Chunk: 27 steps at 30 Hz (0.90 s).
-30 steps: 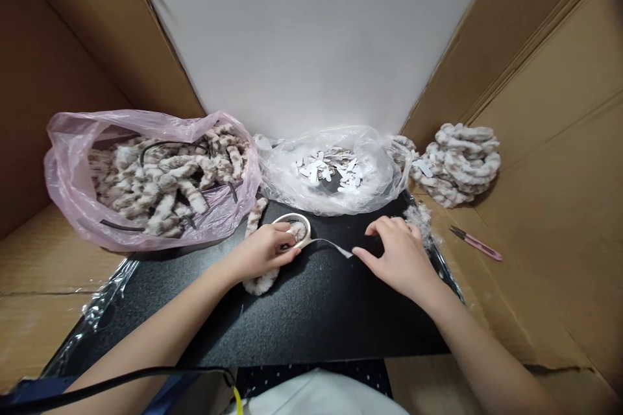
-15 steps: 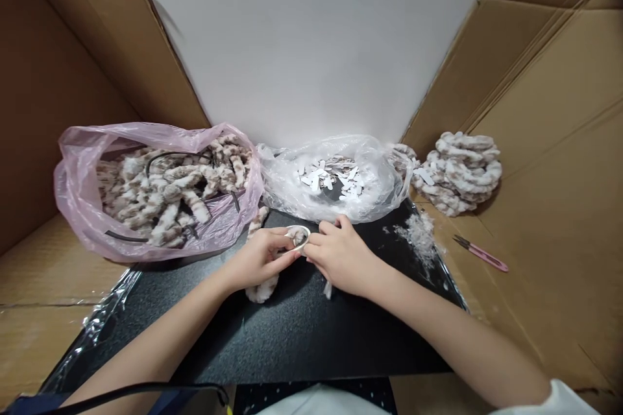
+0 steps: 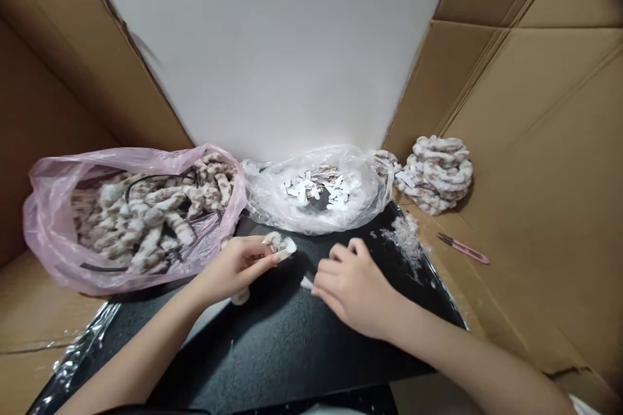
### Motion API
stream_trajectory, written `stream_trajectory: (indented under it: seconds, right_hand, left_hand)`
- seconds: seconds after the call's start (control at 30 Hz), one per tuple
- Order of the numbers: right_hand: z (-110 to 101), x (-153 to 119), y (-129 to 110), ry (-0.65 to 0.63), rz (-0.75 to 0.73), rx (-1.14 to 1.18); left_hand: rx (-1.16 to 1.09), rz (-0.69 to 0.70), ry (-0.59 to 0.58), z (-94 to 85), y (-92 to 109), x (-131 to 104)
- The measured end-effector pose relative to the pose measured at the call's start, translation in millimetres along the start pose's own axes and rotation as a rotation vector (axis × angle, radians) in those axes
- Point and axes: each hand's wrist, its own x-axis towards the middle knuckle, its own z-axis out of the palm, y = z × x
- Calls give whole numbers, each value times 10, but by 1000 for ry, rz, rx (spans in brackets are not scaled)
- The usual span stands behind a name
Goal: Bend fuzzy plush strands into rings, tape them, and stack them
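My left hand [image 3: 243, 262] is closed, thumb and fingers pinching a fluffy brown-and-white cord [image 3: 274, 240]. A white band [image 3: 288, 248] shows at the cord's end, just past the fingertips. More of the fluffy cord hangs below that hand, close to the black tabletop [image 3: 272, 350]. To the right, and apart from the cord, my right hand [image 3: 348, 285] has its fingers curled in. A small white tip [image 3: 306, 283] sticks out from under its fingers; the rest is hidden.
A pink plastic bag [image 3: 136, 282] full of fluffy cords stands left. Behind the hands lies a clear bag [image 3: 272, 207] of white tags [image 3: 311, 188]. At right are a coiled fluffy cord [image 3: 438, 175], lint [image 3: 406, 237] and pink-handled thread snips [image 3: 464, 249]. Cardboard walls [image 3: 535, 162] flank the table.
My hands have moved apart: the right hand has left the white band, carrying a small white piece. The left hand keeps the cord, its white band now turned differently. The view has shifted.
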Motion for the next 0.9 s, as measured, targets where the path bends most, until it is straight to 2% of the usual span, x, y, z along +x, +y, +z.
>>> stream_trajectory:
  seconds: [0.07,0.17,0.3,0.43,0.57,0.73,0.8,0.9]
  right_hand:
    - [-179,-36,102,109,145,195]
    - [-312,-73,239,141,188,482]
    - [-168,-83,350,148,208,761]
    - [66,-47,405,229,319,911]
    - [205,-29,464,265,347,987]
    - [197,-5,501,184,330,1097]
    - [174,19,471,143,291,1188]
    - [195,55,376,123,206,1319]
  left_hand:
    - [92,1,-16,115,-1,-12]
    - [189,10,-12,315,-57,-47]
    - [258,52,-19,446,-100,-93]
    - [259,71,-17,426,-26,-95]
    - [19,-58,28,310,55,-68]
    - [-605,-206,65,180,204,40]
    - [-783,-250,63,195,300,110]
    - [-919,-287,43,287,437,206]
